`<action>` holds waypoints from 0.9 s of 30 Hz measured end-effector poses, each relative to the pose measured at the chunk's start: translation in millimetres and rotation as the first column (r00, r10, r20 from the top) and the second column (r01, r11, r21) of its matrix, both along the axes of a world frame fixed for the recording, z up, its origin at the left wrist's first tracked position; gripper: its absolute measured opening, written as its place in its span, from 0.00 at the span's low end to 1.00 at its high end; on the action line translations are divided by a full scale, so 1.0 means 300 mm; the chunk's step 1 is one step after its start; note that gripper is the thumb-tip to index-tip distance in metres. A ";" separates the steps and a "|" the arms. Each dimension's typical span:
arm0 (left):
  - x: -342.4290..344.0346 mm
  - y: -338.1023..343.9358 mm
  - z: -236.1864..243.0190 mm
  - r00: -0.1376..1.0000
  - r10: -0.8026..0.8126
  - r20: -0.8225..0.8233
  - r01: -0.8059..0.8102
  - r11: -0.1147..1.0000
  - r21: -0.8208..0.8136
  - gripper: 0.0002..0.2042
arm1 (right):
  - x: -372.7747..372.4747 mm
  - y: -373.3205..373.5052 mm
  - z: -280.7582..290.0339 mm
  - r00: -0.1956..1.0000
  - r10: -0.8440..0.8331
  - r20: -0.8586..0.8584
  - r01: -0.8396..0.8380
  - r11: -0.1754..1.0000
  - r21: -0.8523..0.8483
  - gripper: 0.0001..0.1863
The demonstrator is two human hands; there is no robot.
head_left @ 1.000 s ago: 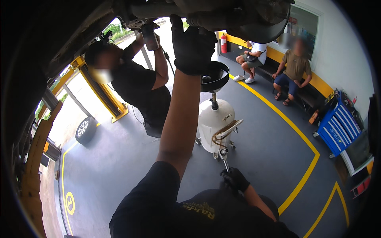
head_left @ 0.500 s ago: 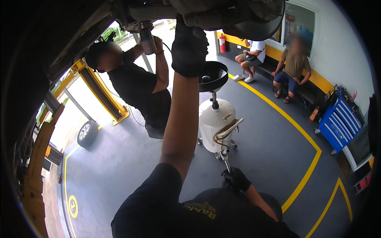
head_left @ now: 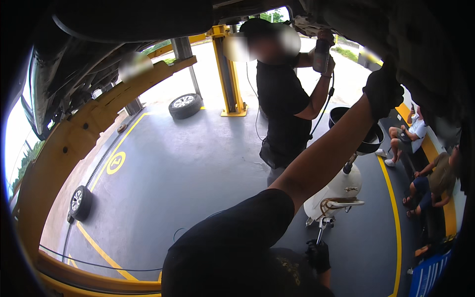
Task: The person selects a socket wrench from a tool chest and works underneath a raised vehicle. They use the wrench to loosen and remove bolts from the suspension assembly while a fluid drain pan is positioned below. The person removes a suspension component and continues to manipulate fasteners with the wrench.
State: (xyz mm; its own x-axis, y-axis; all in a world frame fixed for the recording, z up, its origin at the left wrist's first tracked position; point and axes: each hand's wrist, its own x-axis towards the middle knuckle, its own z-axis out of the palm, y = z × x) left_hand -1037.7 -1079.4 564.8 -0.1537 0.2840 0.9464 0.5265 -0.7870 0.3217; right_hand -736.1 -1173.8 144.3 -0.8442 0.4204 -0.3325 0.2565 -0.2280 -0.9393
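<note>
My left hand (head_left: 383,93), in a black glove, is raised against the dark underside of a lifted car (head_left: 133,20). Its fingers are curled up there, and whatever they grip is lost in shadow. Low down, my right hand (head_left: 318,256), also black-gloved, is closed round the handle of a silver ratchet wrench (head_left: 322,228), its head pointing up. Beyond my left forearm stands a white oil drain tank (head_left: 340,187) with a black funnel (head_left: 372,144) on top, partly hidden by the arm. A brown hose (head_left: 332,204) is looped at the tank's side.
A co-worker in black holds a power tool (head_left: 321,56) up under the car. A yellow lift arm (head_left: 99,116) curves along the left, with a lift post (head_left: 228,74) behind. Two wheels (head_left: 185,106) rest on the floor. Two people sit at right, above a blue tool cart (head_left: 429,277).
My view has swung left, so the co-worker, tank and seated people appear farther right. A second wheel has come into sight. My left hand stays raised and my right still holds the ratchet wrench.
</note>
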 end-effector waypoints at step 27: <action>-0.331 -1.930 0.432 -0.167 0.570 -0.804 -0.454 -0.768 -0.451 0.22 | -0.523 0.060 -0.017 0.752 0.660 0.000 -0.643 0.733 -0.223 0.09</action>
